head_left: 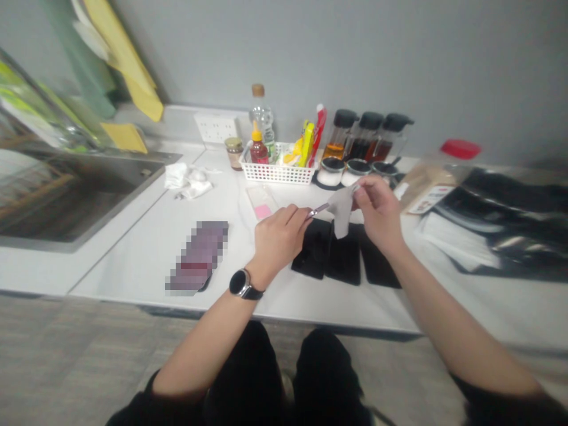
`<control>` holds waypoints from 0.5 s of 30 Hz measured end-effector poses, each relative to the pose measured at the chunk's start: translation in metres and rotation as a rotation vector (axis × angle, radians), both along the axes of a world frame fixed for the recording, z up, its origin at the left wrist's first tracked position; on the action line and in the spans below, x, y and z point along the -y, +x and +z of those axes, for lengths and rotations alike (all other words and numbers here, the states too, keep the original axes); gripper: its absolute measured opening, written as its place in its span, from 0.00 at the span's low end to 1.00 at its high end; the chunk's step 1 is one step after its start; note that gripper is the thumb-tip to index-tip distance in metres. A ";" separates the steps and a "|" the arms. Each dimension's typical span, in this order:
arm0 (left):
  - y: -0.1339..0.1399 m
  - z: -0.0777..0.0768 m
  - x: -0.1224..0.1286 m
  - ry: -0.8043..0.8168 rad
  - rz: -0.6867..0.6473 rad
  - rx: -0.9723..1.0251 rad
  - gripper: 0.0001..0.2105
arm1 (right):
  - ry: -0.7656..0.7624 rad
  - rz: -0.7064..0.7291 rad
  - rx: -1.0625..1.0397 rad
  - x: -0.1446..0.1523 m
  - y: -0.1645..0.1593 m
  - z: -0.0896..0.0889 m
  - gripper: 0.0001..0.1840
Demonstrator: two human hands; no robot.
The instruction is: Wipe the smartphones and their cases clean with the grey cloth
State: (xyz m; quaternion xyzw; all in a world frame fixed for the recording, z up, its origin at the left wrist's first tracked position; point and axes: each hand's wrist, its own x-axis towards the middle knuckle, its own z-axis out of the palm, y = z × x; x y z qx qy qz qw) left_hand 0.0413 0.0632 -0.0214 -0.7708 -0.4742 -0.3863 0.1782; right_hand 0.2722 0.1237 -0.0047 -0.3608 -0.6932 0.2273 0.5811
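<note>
My left hand [281, 234], with a watch on its wrist, is closed around a slim silver metal tool [318, 210] whose exact kind is too blurred to tell. The tool's tip points right and meets a limp, pale grey wipe [341, 216]. At its upper right corner, that wipe is pinched between the thumb and fingers of my right hand [379, 210]. Beneath both hands lie a black flat slab [313, 251], a second black slab [344, 260] and a third black slab [377, 263], side by side on the white counter [248, 296].
A phone-shaped item [199, 257], pixelated on top, lies left. Behind it are crumpled tissues [189, 180] and a clear case with a pink pad [262, 211]. A white basket [279, 173], seasoning jars [332, 171] and a red-lidded jar [437, 180] line the back. A sink [89, 245] is far left.
</note>
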 end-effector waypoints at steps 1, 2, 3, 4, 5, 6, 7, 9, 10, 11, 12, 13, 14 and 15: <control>0.001 0.000 0.000 -0.015 -0.008 -0.017 0.12 | 0.039 0.013 0.095 0.007 -0.005 0.003 0.13; 0.001 -0.001 0.001 -0.028 -0.019 -0.031 0.12 | 0.077 0.034 0.180 0.014 -0.011 0.005 0.12; 0.001 -0.001 0.001 -0.039 -0.029 -0.042 0.13 | 0.115 0.060 0.243 0.020 -0.017 0.007 0.11; 0.001 -0.002 0.001 -0.047 -0.036 -0.047 0.13 | 0.151 0.087 0.282 0.025 -0.022 0.009 0.10; 0.001 -0.002 0.000 -0.050 -0.039 -0.048 0.13 | 0.182 0.108 0.294 0.029 -0.025 0.010 0.09; 0.000 -0.002 0.000 -0.050 -0.040 -0.048 0.14 | 0.205 0.124 0.288 0.031 -0.028 0.010 0.07; 0.000 -0.003 0.000 -0.047 -0.040 -0.050 0.14 | 0.226 0.140 0.276 0.031 -0.028 0.010 0.06; -0.001 -0.003 -0.001 -0.023 -0.049 -0.057 0.13 | 0.260 0.172 0.276 0.027 -0.025 0.008 0.04; -0.001 -0.004 -0.001 -0.005 -0.055 -0.057 0.13 | 0.275 0.180 0.278 0.024 -0.021 0.007 0.04; -0.001 -0.004 -0.001 0.012 -0.061 -0.052 0.13 | 0.284 0.182 0.278 0.020 -0.017 0.005 0.04; -0.001 -0.004 -0.001 0.023 -0.065 -0.046 0.12 | 0.287 0.178 0.277 0.017 -0.013 0.003 0.03; 0.000 -0.004 -0.001 0.026 -0.068 -0.040 0.12 | 0.285 0.165 0.273 0.015 -0.010 0.002 0.03; 0.000 -0.004 -0.001 0.019 -0.070 -0.036 0.12 | 0.284 0.149 0.268 0.014 -0.008 0.001 0.03; 0.001 -0.004 -0.001 0.006 -0.071 -0.035 0.12 | 0.287 0.134 0.267 0.015 -0.008 0.000 0.03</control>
